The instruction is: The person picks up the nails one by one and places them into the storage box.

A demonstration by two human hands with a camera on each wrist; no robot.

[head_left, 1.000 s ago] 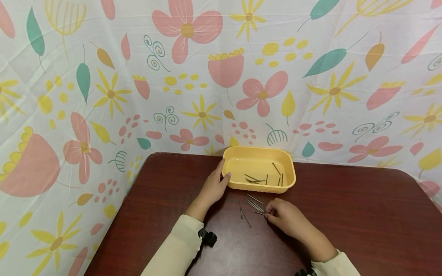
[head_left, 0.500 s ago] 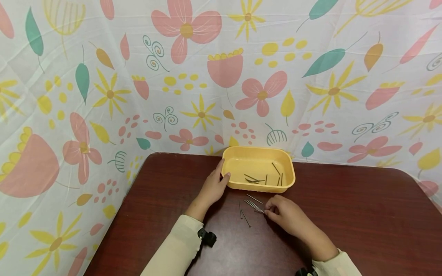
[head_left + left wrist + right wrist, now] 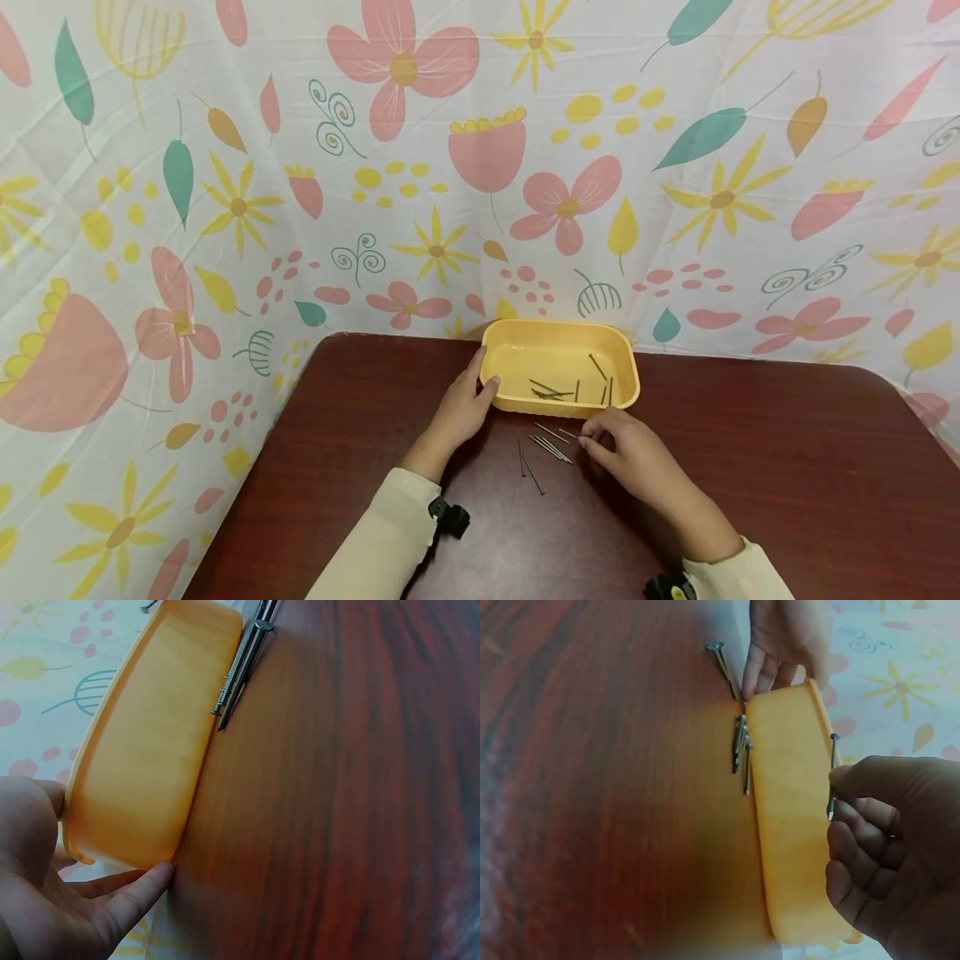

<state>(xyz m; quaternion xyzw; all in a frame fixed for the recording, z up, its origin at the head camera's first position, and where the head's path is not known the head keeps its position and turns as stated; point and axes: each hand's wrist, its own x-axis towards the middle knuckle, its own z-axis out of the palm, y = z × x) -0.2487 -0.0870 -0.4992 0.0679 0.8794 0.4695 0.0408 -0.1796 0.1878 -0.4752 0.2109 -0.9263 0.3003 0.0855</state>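
Note:
My right hand [image 3: 633, 454] pinches one nail [image 3: 834, 752] between thumb and finger, just in front of the tray. In the right wrist view the nail stands upright, head at the top, against the tray's side. My left hand [image 3: 459, 408] holds the left end of the yellow plastic tray [image 3: 558, 411], its thumb and fingers round the corner. Several loose nails [image 3: 550, 448] lie on the table before the tray, some side by side. More nails [image 3: 551, 392] are scattered on the tray's floor, mostly toward the front and right.
The dark red-brown wooden table [image 3: 765, 467] spreads around the tray. A flower-printed cloth [image 3: 420, 192] hangs close behind the tray and along the left side. Black straps with small devices [image 3: 450, 517] sit on both wrists.
My right hand has lifted a nail from the pile and carried it up toward the tray's front rim. My left hand stays at the tray's left end.

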